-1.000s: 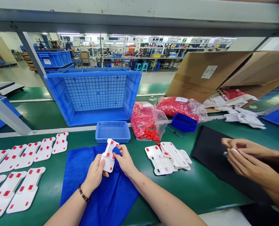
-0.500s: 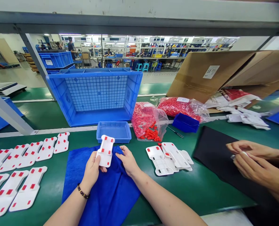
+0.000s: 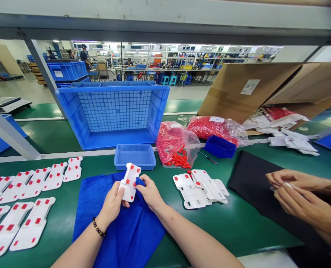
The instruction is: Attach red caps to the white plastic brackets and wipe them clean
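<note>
Above cloth: left fingers clasp white plate, underside hidden; right fingers pinch cloth.

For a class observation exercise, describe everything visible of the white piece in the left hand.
The white piece looks like hard plastic: an oblong plate with rounded corners, a step across its middle and red patches on the visible face. It is held tilted above the blue cloth, that face toward the camera. The left hand grips its lower left; a cloth fold pinched in the right hand appears to touch its right edge.
</note>
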Demonstrator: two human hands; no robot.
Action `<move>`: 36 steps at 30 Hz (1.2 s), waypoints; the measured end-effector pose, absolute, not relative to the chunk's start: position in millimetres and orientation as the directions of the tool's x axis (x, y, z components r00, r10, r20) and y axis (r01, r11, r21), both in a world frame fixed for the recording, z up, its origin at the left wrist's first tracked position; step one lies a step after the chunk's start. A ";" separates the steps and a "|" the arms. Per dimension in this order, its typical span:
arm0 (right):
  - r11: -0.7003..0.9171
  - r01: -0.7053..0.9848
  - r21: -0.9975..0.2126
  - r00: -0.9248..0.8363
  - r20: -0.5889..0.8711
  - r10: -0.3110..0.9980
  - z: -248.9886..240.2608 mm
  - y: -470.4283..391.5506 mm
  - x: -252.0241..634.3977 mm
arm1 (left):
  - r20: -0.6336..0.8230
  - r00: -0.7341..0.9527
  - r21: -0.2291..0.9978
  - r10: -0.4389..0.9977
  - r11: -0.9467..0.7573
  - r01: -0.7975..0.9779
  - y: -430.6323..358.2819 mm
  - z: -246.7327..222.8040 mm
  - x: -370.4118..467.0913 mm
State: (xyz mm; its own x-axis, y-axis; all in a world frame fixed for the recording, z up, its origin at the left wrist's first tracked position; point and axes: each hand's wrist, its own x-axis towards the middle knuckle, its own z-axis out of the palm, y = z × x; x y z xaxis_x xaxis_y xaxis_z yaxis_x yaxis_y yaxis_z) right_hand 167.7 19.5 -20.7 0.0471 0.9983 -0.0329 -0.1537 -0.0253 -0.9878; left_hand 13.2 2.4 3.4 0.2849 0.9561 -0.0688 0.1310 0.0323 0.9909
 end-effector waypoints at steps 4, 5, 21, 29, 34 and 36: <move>-0.050 -0.179 -0.983 0.111 -0.071 0.991 -22.5 23.5 171.8 | -0.080 0.290 0.983 0.954 0.027 0.180 1.8 5.2 13.1; -0.027 -0.207 -0.978 0.128 -0.055 0.990 -22.0 24.4 172.8 | -0.080 0.281 0.982 0.956 0.027 0.187 1.5 5.4 13.4; 0.104 -0.084 -0.991 0.222 0.083 0.971 -33.8 32.8 176.8 | -0.049 0.334 0.934 0.941 -0.075 0.349 -5.5 6.3 14.9; 0.065 0.013 -0.998 0.209 0.067 0.976 -32.4 36.4 187.4 | -0.089 0.238 0.979 0.967 0.042 0.198 4.7 1.8 7.4; 0.072 0.314 -0.947 0.275 0.164 0.947 -52.0 36.7 207.5 | -0.087 0.151 0.991 0.985 0.070 0.113 -0.5 6.9 2.0; 0.061 0.367 -0.928 0.298 0.180 0.937 -59.2 37.7 216.1 | -0.076 0.099 0.991 0.992 0.064 0.118 -9.6 14.5 -6.6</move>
State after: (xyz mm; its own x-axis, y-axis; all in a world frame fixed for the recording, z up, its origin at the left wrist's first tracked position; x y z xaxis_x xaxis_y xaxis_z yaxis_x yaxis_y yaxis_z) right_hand 216.1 37.7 -59.2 0.2979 0.9375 0.1798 0.3669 0.0614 -0.9282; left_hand -6.6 -9.6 14.5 0.0987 0.9922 -0.0761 0.1175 0.0643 0.9910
